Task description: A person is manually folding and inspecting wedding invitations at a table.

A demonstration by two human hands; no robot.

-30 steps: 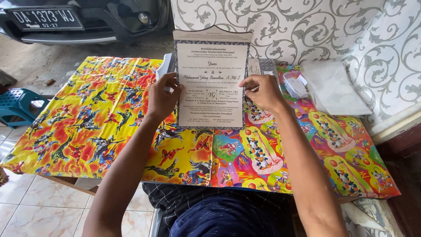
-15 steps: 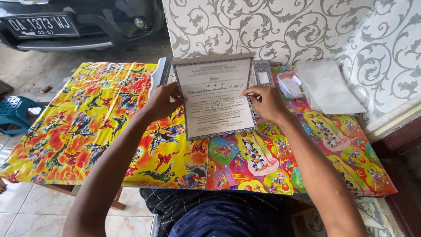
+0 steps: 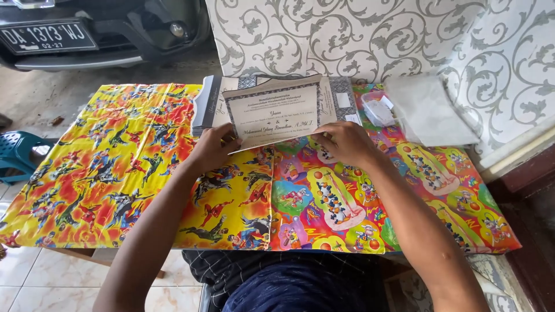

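Observation:
A cream printed card (image 3: 272,112) with a dark patterned border lies low over the far middle of the table, held at its near edge by both hands. My left hand (image 3: 213,149) pinches its lower left corner and my right hand (image 3: 345,142) grips its lower right edge. Under and behind the card sits a stack of similar cards (image 3: 332,98) with grey patterned edges. The table (image 3: 115,173) is covered in bright cartoon-print wrapping paper, yellow and red on the left, multicoloured on the right.
A pile of clear plastic sleeves (image 3: 430,110) and a small clear packet (image 3: 376,110) lie at the far right. A patterned white wall (image 3: 358,34) backs the table. A dark car (image 3: 87,29) stands at far left, a teal stool (image 3: 17,153) on the floor beside the table.
The card was held upright facing me; both hands have tipped it away and lowered it almost flat onto the stack at the table's far side.

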